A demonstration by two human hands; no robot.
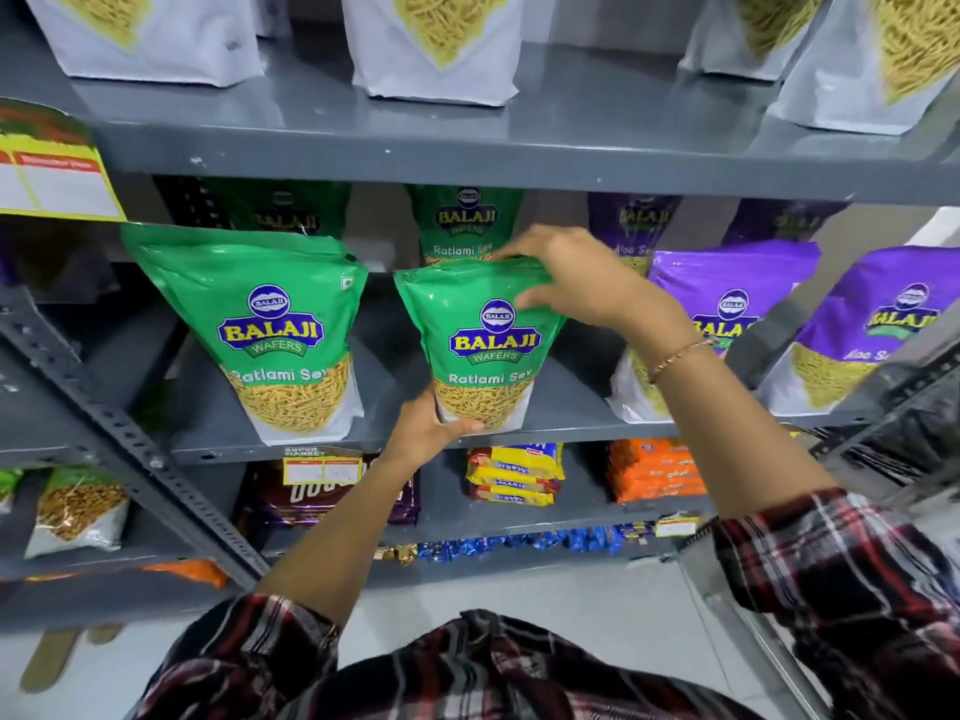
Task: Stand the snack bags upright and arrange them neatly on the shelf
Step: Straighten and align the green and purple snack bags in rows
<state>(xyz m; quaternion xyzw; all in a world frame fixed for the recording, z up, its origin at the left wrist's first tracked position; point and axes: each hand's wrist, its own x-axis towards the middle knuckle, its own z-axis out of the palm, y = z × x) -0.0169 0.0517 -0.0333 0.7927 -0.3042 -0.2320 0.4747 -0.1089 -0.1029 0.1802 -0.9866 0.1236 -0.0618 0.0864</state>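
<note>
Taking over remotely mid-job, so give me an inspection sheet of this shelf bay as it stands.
Surface: grey metal shelf, bare patches between bags.
Job's things: green Ratlami Sev bag upright at front, in both hands; second green bag upright beside it; purple Aloo Sev bags right.
Clutter: nothing seen.
Grippers: left hand at the bag's base; right hand pinching its top edge.
Cables: nothing seen.
Surroundings: white sev bags above; biscuit packs below.

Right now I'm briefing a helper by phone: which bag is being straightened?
Find the grey middle shelf holding green and purple pouches. Among the front green ones, it is the right-hand green Ratlami Sev bag, the only bag held, right hand at its top and left hand under its base.
</note>
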